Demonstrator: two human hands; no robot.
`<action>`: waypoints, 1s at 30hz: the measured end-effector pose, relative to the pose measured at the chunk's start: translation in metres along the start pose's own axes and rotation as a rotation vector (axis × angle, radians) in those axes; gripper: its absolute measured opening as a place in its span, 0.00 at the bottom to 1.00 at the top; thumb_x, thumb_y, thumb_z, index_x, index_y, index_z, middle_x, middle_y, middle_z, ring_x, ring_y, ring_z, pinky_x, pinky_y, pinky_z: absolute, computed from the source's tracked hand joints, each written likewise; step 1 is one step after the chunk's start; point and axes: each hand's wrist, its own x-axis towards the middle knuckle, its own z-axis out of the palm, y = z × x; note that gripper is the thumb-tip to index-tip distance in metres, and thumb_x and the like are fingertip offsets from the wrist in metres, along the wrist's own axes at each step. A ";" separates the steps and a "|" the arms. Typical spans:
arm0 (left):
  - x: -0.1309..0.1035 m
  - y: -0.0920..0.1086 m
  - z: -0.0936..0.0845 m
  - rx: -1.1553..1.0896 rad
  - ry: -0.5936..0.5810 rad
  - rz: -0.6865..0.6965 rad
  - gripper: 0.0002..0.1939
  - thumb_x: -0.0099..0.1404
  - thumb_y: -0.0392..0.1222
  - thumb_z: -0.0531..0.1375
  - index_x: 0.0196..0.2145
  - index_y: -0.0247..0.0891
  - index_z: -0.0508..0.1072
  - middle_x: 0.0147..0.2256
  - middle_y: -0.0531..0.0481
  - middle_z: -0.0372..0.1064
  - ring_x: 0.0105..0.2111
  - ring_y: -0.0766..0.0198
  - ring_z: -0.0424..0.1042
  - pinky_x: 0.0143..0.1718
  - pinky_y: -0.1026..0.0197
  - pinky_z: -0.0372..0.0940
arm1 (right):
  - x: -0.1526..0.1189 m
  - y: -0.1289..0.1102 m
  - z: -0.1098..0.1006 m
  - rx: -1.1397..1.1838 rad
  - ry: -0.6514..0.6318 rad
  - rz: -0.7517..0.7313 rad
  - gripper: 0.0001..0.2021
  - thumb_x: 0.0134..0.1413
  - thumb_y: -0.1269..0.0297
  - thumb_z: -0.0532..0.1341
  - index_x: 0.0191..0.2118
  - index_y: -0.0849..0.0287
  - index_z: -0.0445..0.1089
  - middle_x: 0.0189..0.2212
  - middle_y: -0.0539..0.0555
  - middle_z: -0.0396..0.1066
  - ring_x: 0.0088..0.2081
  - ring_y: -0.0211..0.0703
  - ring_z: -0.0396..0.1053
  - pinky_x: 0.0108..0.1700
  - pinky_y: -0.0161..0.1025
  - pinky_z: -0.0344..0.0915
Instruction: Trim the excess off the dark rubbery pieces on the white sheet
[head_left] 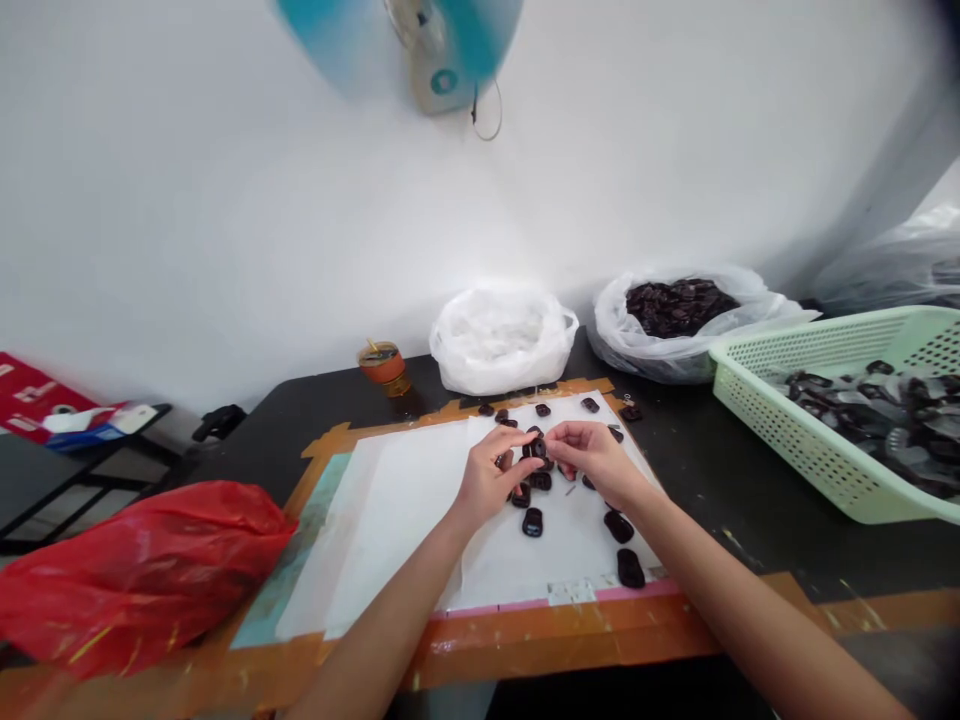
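Over the white paper (pixel 405 500), my left hand (pixel 495 472) grips a small dark plastic piece (pixel 537 449) between thumb and fingers. My right hand (pixel 589 455) is at the right side of that piece, its thumb and fingertips pinched together; what they hold, if anything, is too small to make out. Several similar dark pieces lie on the paper around and below both hands, one of them a glossy piece (pixel 532 522) below my left hand. Two more rest near my right forearm, the lower one (pixel 630 568) close to the paper's edge.
A red bag (pixel 142 570) lies at the left. Behind the paper are an orange-brown cup (pixel 384 368), a white bag (pixel 502 345) and a bag of dark pieces (pixel 675 310). A green basket (pixel 810 460) with dark and clear pieces stands right. A blurred blue fan (pixel 442 50) hangs above.
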 end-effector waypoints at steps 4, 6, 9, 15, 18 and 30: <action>0.002 0.000 0.000 0.048 0.004 0.008 0.18 0.58 0.45 0.65 0.46 0.40 0.75 0.41 0.47 0.64 0.18 0.79 0.54 0.15 0.70 0.63 | 0.004 0.004 0.000 0.013 -0.009 -0.039 0.13 0.48 0.56 0.65 0.31 0.62 0.71 0.22 0.49 0.67 0.20 0.32 0.60 0.22 0.31 0.55; 0.003 0.003 0.000 0.087 0.019 0.018 0.18 0.58 0.46 0.65 0.46 0.40 0.74 0.42 0.46 0.65 0.18 0.79 0.55 0.15 0.71 0.62 | 0.004 0.003 0.001 0.038 0.000 -0.042 0.14 0.47 0.55 0.65 0.32 0.63 0.72 0.21 0.49 0.67 0.20 0.32 0.61 0.23 0.31 0.56; 0.005 0.006 -0.002 0.147 0.060 -0.003 0.18 0.58 0.48 0.63 0.45 0.40 0.74 0.43 0.46 0.66 0.18 0.77 0.56 0.16 0.70 0.63 | 0.007 -0.001 0.005 0.097 0.030 -0.032 0.17 0.40 0.56 0.69 0.34 0.64 0.74 0.23 0.50 0.69 0.22 0.33 0.62 0.27 0.33 0.59; 0.013 0.000 -0.004 0.171 0.073 -0.004 0.21 0.53 0.52 0.66 0.43 0.42 0.75 0.41 0.47 0.70 0.16 0.74 0.59 0.16 0.66 0.65 | 0.021 0.005 0.008 0.173 0.057 -0.027 0.23 0.28 0.54 0.74 0.31 0.63 0.70 0.21 0.47 0.67 0.21 0.32 0.63 0.27 0.32 0.61; 0.012 0.006 -0.002 0.167 0.065 -0.010 0.21 0.53 0.54 0.65 0.43 0.42 0.76 0.39 0.48 0.70 0.15 0.73 0.60 0.15 0.66 0.64 | 0.020 0.005 0.012 0.215 0.084 -0.030 0.26 0.25 0.53 0.75 0.30 0.62 0.67 0.22 0.47 0.67 0.21 0.32 0.63 0.26 0.32 0.61; 0.012 -0.002 -0.002 0.137 0.076 0.003 0.19 0.54 0.51 0.65 0.42 0.40 0.75 0.39 0.47 0.68 0.16 0.75 0.60 0.15 0.68 0.63 | 0.020 0.009 0.007 0.226 0.034 -0.074 0.25 0.31 0.51 0.73 0.32 0.63 0.67 0.23 0.48 0.68 0.22 0.34 0.66 0.28 0.33 0.63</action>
